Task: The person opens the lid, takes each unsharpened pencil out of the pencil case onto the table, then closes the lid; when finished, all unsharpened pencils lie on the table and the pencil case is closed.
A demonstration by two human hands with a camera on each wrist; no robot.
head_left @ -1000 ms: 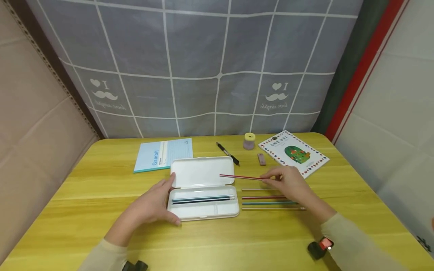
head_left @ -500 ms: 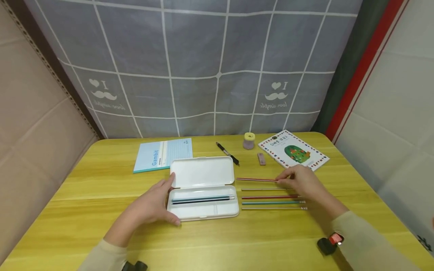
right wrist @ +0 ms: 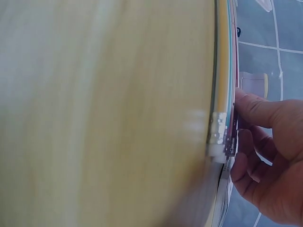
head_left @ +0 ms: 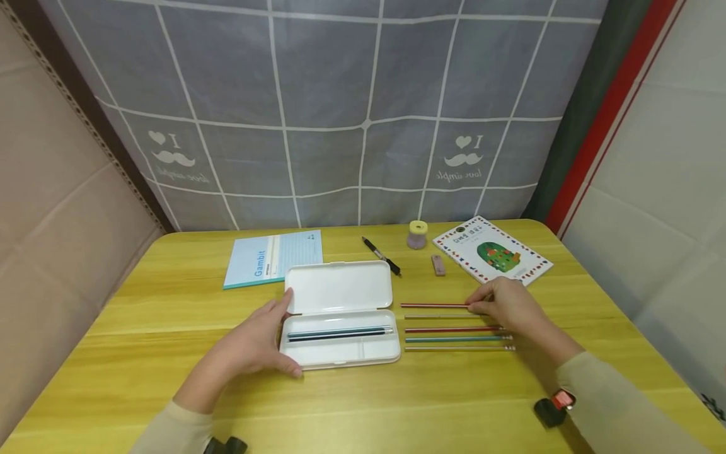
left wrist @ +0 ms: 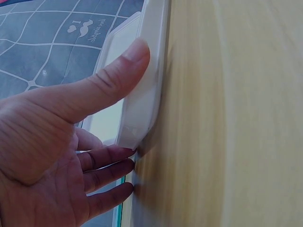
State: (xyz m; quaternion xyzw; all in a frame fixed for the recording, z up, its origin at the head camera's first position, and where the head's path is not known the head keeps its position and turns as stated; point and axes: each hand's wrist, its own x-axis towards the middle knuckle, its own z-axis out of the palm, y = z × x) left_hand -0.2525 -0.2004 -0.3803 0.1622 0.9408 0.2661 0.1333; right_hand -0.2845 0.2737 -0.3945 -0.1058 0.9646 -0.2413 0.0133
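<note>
On the desk [head_left: 170, 302], my left hand [head_left: 255, 343] clasps the open pencil case [head_left: 339, 313] at its left end, while my right hand [head_left: 507, 306] pinches a red pencil [head_left: 433, 305] lying just right of the case, above four others [head_left: 454, 338].

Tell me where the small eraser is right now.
In the head view, the eraser lies on the table's far right part, between the black pen and the picture book, just below the sharpener.
</note>
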